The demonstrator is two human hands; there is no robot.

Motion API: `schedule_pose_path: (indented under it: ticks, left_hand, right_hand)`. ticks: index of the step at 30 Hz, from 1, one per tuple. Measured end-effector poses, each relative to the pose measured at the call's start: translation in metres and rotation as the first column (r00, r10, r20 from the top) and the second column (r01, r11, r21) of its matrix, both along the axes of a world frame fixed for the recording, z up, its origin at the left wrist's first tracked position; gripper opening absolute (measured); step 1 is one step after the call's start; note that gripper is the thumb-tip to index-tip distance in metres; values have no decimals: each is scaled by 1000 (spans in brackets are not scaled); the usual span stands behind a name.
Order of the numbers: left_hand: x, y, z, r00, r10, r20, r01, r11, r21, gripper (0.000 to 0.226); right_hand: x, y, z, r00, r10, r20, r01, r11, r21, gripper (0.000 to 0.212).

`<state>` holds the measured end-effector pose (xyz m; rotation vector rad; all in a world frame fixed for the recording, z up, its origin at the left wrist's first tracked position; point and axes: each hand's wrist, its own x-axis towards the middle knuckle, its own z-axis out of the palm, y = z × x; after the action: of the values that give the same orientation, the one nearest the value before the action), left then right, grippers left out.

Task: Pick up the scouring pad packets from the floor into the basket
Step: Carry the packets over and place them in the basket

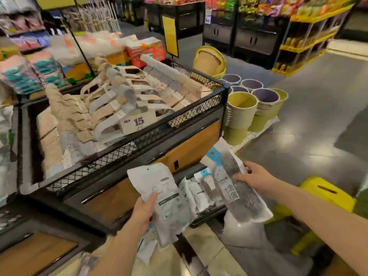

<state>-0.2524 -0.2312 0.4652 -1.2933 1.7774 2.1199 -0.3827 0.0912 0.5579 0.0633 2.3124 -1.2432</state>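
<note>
Midway, by the look of it: left hand [142, 211] clenched on white packets [165, 193], right hand [253, 177] grasping a long scouring pad packet [237, 188], both above the black basket [207, 218] already holding several packets. Floor remainder hidden.

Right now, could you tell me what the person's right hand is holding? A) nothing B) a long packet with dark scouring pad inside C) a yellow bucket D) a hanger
B: the right hand grips a long packet with dark scouring material showing through, held above the basket.
</note>
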Motion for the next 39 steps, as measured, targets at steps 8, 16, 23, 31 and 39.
schedule_pose_path:
  ticks: [8, 16, 23, 31, 39]
  left_hand:
    - [-49, 52, -64, 983, -2, 181, 6, 1000, -17, 68]
    - [-145, 60, -177, 960, -71, 271, 76, 997, -8, 46]
    - [-229, 81, -294, 936, -172, 307, 180, 984, 1, 44]
    - [-287, 102, -388, 890, -107, 443, 131, 991, -23, 76]
    - [-267, 124, -397, 741, -271, 615, 555, 762, -333, 74]
  right_hand:
    - [-111, 44, -47, 998, -15, 55, 6, 988, 152, 43]
    - [-191, 21, -177, 981, -117, 152, 90, 981, 173, 28]
    - [-242, 15, -311, 979, -128, 158, 98, 978, 185, 26]
    - [-299, 29, -443, 972, -154, 179, 117, 972, 203, 18]
    - [-290, 34, -485, 973, 86, 213, -182, 856, 484, 72]
